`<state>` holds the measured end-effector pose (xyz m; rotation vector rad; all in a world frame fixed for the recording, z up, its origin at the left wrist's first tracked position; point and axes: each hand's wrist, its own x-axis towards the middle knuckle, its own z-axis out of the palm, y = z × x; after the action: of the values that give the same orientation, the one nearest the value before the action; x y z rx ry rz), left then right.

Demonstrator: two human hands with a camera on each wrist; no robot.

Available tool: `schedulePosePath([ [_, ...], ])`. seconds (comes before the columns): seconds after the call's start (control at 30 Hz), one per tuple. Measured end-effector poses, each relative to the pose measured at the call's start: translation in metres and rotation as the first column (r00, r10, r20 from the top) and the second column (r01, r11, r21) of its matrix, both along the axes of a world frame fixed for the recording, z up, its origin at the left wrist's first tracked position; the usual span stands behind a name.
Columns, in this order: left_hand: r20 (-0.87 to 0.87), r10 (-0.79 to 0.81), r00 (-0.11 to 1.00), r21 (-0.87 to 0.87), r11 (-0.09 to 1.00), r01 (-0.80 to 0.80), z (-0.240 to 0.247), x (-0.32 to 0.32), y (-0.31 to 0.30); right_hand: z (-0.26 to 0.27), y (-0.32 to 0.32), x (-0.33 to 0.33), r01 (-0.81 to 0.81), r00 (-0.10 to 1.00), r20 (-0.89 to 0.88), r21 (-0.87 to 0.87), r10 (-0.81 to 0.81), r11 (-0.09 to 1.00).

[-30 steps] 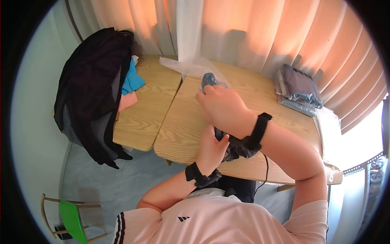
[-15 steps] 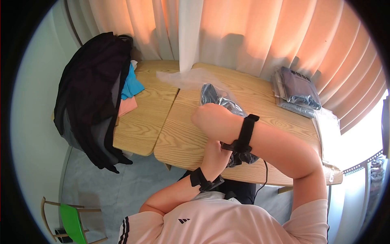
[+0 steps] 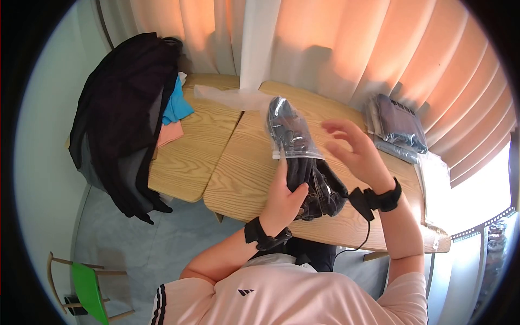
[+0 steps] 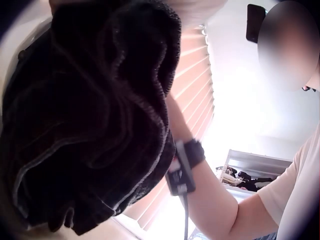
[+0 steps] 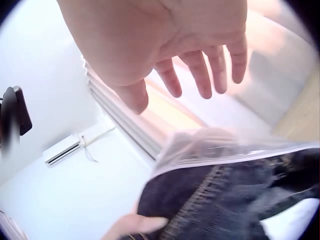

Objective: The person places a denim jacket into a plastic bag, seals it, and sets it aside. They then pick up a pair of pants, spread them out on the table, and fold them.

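Note:
A pair of dark denim jeans (image 3: 319, 189), folded into a bundle, is held over the near part of the table, its far half inside a clear plastic bag (image 3: 295, 130). The bag's white-edged mouth crosses the middle of the bundle. My left hand (image 3: 283, 200) grips the jeans from the left, thumb on top near that mouth. To the right, my right hand (image 3: 360, 154) is apart from the bag, its fingers spread and loosely bent, holding nothing. The right wrist view shows this palm (image 5: 165, 40) above the bag's edge. Loose dark folds (image 4: 100, 115) fill the left wrist view.
Bagged folded clothes (image 3: 401, 119) are stacked at the table's back right. Dark garments (image 3: 122, 114) heap on the left, beside a blue cloth (image 3: 176, 105). A clear plastic sheet (image 3: 230, 97) lies at the back, across the gap between two tables. A cable (image 3: 369, 233) hangs from my right wrist.
My right hand was over the bagged bundle, drew nearer along it, then let go and moved off to the right, opening. My left hand keeps its grip on the jeans.

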<state>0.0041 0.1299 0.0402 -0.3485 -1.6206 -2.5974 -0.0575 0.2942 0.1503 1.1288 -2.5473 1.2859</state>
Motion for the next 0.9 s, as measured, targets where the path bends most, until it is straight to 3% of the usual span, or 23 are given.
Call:
schedulePosePath([
  [0.03,-0.088,0.027,0.996,-0.036,0.999,-0.030,0.004,-0.001,-0.003,-0.010,0.012,-0.003,0.135,0.991,0.031,-0.069,-0.133,0.988],
  [0.07,-0.178,0.048,0.983,-0.071,0.996,-0.062,0.009,-0.002,-0.007,-0.021,0.021,-0.002,0.133,0.991,0.024,-0.070,-0.131,0.989],
  [0.13,-0.163,0.062,0.985,-0.064,0.995,-0.073,0.035,0.004,-0.015,-0.045,0.035,0.010,0.188,0.954,0.270,-0.198,-0.130,0.962],
  [0.17,-0.354,0.082,0.932,-0.264,0.947,-0.184,0.046,0.001,-0.020,-0.057,0.036,0.018,0.181,0.924,0.371,-0.209,-0.093,0.961],
  [0.2,-0.529,0.054,0.847,-0.426,0.847,-0.320,0.058,0.000,-0.023,-0.069,0.027,0.029,0.224,0.851,0.526,-0.331,-0.018,0.917],
  [0.23,-0.337,-0.056,0.940,-0.509,0.851,-0.132,0.077,0.007,-0.024,-0.087,0.020,0.034,0.174,0.817,0.554,-0.502,0.160,0.847],
  [0.27,-0.510,-0.075,0.857,-0.573,0.773,-0.273,0.085,0.005,-0.021,-0.093,0.002,0.043,0.140,0.780,0.521,-0.685,0.347,0.715],
  [0.3,-0.537,-0.093,0.838,-0.605,0.735,-0.306,0.092,0.006,-0.014,-0.094,-0.007,0.056,0.174,0.738,0.544,-0.726,0.399,0.666],
  [0.33,-0.564,-0.116,0.818,-0.635,0.694,-0.340,0.097,0.007,-0.004,-0.115,-0.005,0.062,0.249,0.741,0.630,-0.579,0.232,0.776],
  [0.4,-0.655,-0.136,0.743,-0.629,0.644,-0.436,0.100,0.003,0.020,-0.139,-0.006,0.073,0.342,0.719,0.667,-0.583,0.194,0.737],
  [0.47,-0.541,-0.255,0.801,-0.759,0.559,-0.334,0.109,0.000,0.038,-0.158,-0.006,0.080,0.425,0.699,0.678,-0.651,0.229,0.630],
  [0.53,-0.484,-0.294,0.824,-0.789,0.555,-0.264,0.103,-0.012,0.061,-0.169,0.002,0.083,0.490,0.692,0.669,-0.711,0.271,0.505],
  [0.6,-0.417,-0.334,0.845,-0.818,0.544,-0.188,0.088,-0.029,0.082,-0.187,0.013,0.081,0.494,0.679,0.608,-0.793,0.412,0.357],
  [0.63,-0.267,-0.381,0.885,-0.827,0.563,-0.008,0.076,-0.039,0.092,-0.210,0.028,0.066,0.370,0.533,0.226,-0.929,0.815,0.016],
  [0.67,-0.111,-0.429,0.897,-0.803,0.570,0.173,0.062,-0.045,0.100,-0.225,0.037,0.060,0.388,0.471,0.211,-0.922,0.856,0.014],
  [0.73,-0.128,-0.535,0.835,-0.804,0.549,0.228,0.033,-0.054,0.092,-0.196,0.049,0.074,0.586,0.435,0.301,-0.811,0.849,-0.012],
  [0.77,-0.144,-0.542,0.828,-0.787,0.569,0.236,0.028,-0.051,0.080,-0.192,0.060,0.087,0.595,0.441,0.303,-0.804,0.845,-0.022],
  [0.83,-0.194,-0.533,0.823,-0.828,0.539,0.154,0.025,-0.049,0.048,-0.189,0.090,0.114,0.840,0.303,0.789,-0.486,0.534,0.242],
  [0.87,-0.387,-0.487,0.783,-0.799,0.600,-0.021,0.010,-0.055,0.034,-0.176,0.105,0.126,0.831,0.288,0.883,-0.423,0.371,0.361],
  [0.9,-0.470,-0.428,0.772,-0.780,0.610,-0.137,0.008,-0.057,0.020,-0.163,0.120,0.138,0.819,0.274,0.942,-0.333,0.191,0.468],
])
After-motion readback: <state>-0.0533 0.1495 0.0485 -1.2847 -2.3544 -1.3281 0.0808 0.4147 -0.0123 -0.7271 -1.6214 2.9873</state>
